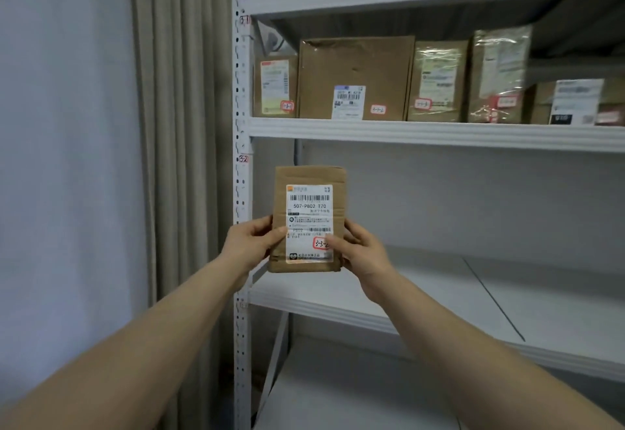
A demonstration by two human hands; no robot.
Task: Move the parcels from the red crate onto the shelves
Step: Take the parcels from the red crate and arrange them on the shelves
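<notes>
Grey shelves (439, 133) stood behind; the left hand (248, 243) and right hand (362, 250) pinched the upright parcel (309, 216) between them by its lower edges.

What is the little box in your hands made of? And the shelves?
The parcel looks like brown cardboard, matte, with creased flaps and a paper label. The shelves seem to be painted metal, smooth pale grey, with punched holes down the upright post.

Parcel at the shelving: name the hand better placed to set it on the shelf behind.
Right, probably. The right hand grips the parcel over the shelf board, while the left hand is in front of the upright post.
</notes>
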